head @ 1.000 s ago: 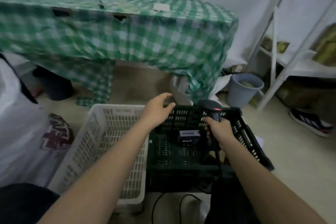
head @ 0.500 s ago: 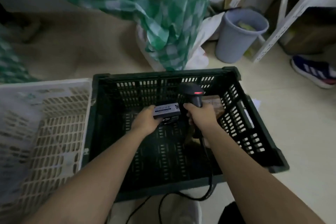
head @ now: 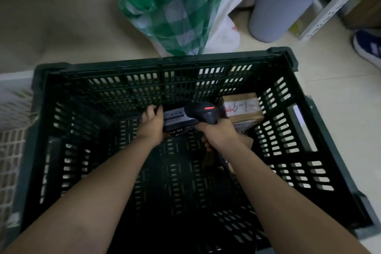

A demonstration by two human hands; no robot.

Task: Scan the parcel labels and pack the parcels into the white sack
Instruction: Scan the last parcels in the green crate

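Note:
Both my hands are down inside a black slatted crate point(head: 305, 130). My left hand point(head: 151, 125) grips a small dark boxed parcel point(head: 175, 120) with a pale printed label on top. My right hand point(head: 217, 132) grips the handle of a black barcode scanner point(head: 203, 110), whose red light glows; its head is right over the parcel's right end. A brown cardboard parcel point(head: 244, 109) with "6-1" written on its white label lies in the crate's far right corner. A white sack point(head: 223, 33) shows behind the crate, partly hidden by green checked cloth.
A white slatted crate point(head: 12, 140) stands against the black one's left side. Green checked cloth point(head: 175, 6) hangs beyond the crate. A grey bin point(head: 288, 0), a white shelf leg point(head: 329, 6) and a blue shoe point(head: 369, 47) lie at the far right on the tiled floor.
The view has tilted down and closer onto the black crate. My left hand reached in and took hold of the small dark parcel; the scanner came down beside it.

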